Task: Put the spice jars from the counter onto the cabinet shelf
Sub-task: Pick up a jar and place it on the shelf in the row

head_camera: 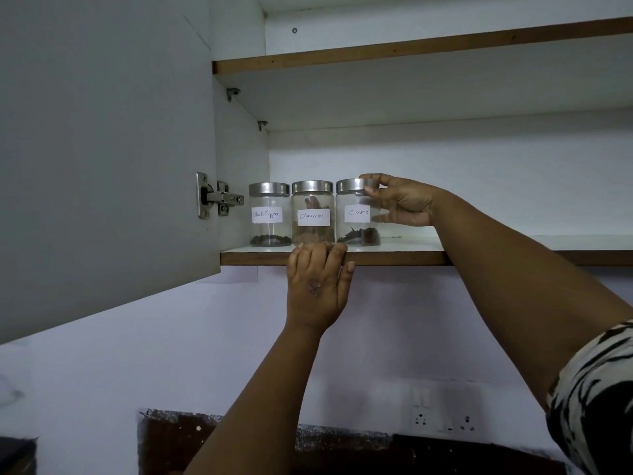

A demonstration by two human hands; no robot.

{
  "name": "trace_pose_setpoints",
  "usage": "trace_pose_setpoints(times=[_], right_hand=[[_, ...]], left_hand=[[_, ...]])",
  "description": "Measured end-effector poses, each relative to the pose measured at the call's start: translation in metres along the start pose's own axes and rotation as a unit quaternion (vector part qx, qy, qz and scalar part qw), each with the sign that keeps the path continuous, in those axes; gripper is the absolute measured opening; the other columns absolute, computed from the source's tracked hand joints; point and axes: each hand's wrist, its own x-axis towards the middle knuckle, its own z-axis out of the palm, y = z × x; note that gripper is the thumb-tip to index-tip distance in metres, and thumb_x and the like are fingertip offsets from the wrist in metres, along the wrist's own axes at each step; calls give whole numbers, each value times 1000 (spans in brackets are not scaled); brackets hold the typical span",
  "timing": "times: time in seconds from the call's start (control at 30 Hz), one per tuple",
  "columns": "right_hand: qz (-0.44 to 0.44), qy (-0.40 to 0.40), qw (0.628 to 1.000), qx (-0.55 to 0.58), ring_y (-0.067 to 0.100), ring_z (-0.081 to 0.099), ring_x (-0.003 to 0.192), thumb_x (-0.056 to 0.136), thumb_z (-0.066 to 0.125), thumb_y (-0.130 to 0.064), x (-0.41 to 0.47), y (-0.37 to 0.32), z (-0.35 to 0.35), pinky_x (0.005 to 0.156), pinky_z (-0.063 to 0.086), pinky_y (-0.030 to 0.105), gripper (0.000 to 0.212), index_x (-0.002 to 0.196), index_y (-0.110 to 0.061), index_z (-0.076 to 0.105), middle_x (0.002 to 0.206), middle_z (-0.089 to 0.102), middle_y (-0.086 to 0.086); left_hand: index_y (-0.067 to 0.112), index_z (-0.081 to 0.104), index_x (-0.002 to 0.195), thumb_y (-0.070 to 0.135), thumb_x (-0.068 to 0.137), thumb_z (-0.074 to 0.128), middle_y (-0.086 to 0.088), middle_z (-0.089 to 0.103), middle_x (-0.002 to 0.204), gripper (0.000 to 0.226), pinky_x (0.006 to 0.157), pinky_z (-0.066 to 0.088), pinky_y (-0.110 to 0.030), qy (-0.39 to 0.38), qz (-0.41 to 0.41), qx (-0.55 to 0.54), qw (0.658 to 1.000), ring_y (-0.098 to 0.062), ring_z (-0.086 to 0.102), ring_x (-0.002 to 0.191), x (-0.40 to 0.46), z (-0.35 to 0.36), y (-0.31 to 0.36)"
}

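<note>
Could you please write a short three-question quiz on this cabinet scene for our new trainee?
1. True or false: the Cloves jar stands at the right end of the row on the lower shelf.
2. Which jar stands in the middle? A) Black Pepper B) Cinnamon C) Cloves
3. Fill in: the left hand rests its fingers on the shelf's front ____.

Key
1. True; the right hand grips it, fingers at the lid.
2. B, the Cinnamon jar, with the Black Pepper jar to its left.
3. Edge.
</note>
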Motion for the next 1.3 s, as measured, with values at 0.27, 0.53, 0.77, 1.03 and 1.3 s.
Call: trace_pose_setpoints(times=[0.27, 0.53, 0.77, 1.03, 1.3], right_hand=[[-2, 18, 1000, -15, 16, 50, 115, 90, 63, -12, 3, 2, 4, 92, 40, 37, 19, 102, -26, 58, 119, 52, 0], [0, 53, 998, -32, 20, 27, 144, 76, 75, -33, 1, 1, 0, 115, 18, 58, 88, 148, -40, 25, 139, 50, -5], [4, 121, 986, -114, 31, 18, 148, 90, 66, -34, -28, -6, 16, 115, 20, 51, 83, 153, -38, 13, 161, 16, 12], [-158, 306, 808, -477, 29, 50, 121, 95, 53, -21, -101, 21, 44, 96, 39, 31, 52, 145, -17, 35, 135, 46, 15], [-296, 512, 704, -393, 22, 57, 97, 89, 53, -11, -190, 112, 85, 81, 37, 16, 23, 109, -4, 60, 102, 63, 7]], left_hand=[[15, 63, 108, 34, 97, 39, -4, 60, 97, 33, 106, 28, -37, 0, -2, 2, 1000, -20, 49, 97, 0, 2, -1], [15, 62, 109, 35, 97, 39, -4, 60, 98, 33, 103, 30, -38, -9, 3, -1, 1000, -20, 49, 97, 0, 0, -2], [15, 62, 110, 34, 97, 39, -4, 59, 99, 33, 102, 31, -39, -32, -3, -7, 999, -21, 48, 98, 2, -9, 2], [12, 60, 115, 33, 98, 45, -8, 58, 107, 31, 108, 29, -40, -68, -7, -31, 997, -28, 53, 106, 2, -21, 5], [7, 51, 132, 20, 96, 51, -10, 56, 129, 38, 102, 38, -39, -74, -136, -109, 982, -28, 48, 122, -96, -66, 19]])
